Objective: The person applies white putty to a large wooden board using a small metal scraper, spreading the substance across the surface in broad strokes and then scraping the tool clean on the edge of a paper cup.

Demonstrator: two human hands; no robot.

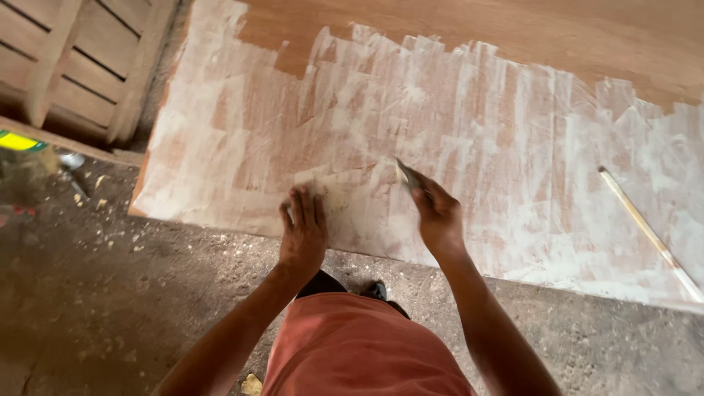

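Under the right hand (438, 214), which is closed around a small scraper blade (408, 174), the blade tip points up and to the left onto the wooden board (455, 44), just right of the left hand (303, 229) lying flat and open on it. White filler (469, 125) (streaky, uneven) covers the near half of that board, whose long axis runs left to right across the dusty floor (110, 293). A thin stick (649, 233) lies well off to the right, and a slatted wooden frame (81, 59) stands at the upper left.

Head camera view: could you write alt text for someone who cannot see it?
A person bends over a wooden board smeared with white filler, left hand flat on it, right hand holding a small scraper. A thin stick lies on the board at right.
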